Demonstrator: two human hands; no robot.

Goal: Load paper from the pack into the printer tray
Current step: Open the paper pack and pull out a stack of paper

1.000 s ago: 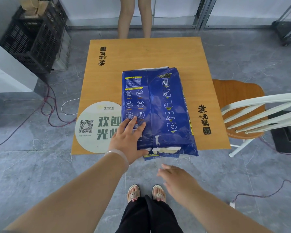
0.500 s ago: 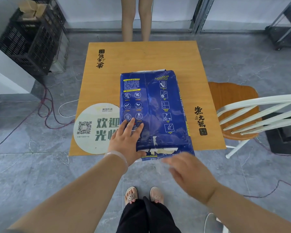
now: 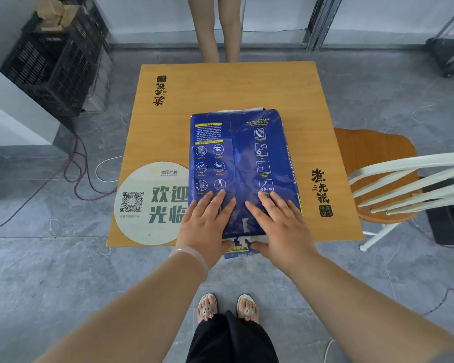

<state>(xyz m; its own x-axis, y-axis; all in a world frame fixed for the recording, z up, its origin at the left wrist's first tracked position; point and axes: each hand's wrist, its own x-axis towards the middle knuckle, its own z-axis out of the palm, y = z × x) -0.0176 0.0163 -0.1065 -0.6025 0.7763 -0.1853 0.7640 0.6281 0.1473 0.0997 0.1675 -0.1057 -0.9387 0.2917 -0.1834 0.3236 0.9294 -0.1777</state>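
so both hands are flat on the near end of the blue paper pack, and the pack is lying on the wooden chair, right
Not quite. Both the left hand and right hand do rest on the near end of the blue paper pack, but the head view shows it lying on the wooden table, not the chair.

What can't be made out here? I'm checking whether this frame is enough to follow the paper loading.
Head view only:
- Printer and its tray: nowhere in frame.
- Sheets inside the blue paper pack: wrapper covers them; only white edges show at the torn near end.
- Torn near end: partly covered by left hand and right hand.
- Round sign: its right part lies under the pack.
- Pack's small print: too small to read.
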